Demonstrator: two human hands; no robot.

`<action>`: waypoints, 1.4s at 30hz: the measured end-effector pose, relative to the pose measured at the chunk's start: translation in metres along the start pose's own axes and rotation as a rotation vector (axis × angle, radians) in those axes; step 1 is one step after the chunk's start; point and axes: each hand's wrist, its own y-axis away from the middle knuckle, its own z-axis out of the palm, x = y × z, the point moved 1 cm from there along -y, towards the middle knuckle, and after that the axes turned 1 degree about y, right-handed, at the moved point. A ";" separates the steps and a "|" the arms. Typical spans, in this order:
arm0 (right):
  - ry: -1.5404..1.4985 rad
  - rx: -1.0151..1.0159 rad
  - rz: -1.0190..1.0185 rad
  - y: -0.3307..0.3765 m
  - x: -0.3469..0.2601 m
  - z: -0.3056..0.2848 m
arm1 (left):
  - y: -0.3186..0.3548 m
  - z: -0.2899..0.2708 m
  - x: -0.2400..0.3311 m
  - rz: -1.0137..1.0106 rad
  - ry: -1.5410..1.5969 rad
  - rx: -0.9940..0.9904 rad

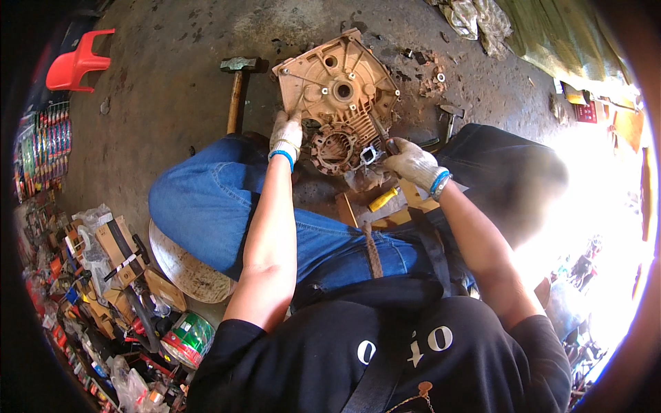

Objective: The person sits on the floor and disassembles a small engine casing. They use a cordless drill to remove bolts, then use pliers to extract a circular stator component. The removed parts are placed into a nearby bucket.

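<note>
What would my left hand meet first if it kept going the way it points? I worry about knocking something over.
The left hand already rests on the lower edge of the rusty cover plate; going straight on, it would slide over that plate. Depth is hard to judge.

Concrete floor (172, 62) bears hammer (236, 89), engine cover (337, 79).

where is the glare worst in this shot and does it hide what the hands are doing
Head view: sunlight blows out the right edge, washing out the ground beyond the right knee; the left hand on the rusty engine cover and the right hand gripping a tool stay evenly lit and sharp; fisheye bends the rim, where the red chair curves.
</note>
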 end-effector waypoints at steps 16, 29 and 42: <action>0.927 0.154 -0.278 0.030 -0.089 -0.010 | 0.074 -0.058 0.082 0.239 -0.247 -0.281; 1.248 -0.047 -0.237 0.018 -0.164 -0.011 | 0.071 -0.095 0.128 0.396 -0.427 -0.460; 0.766 -0.299 -0.348 -0.009 -0.129 -0.006 | 0.053 -0.093 0.119 0.552 -0.470 -0.324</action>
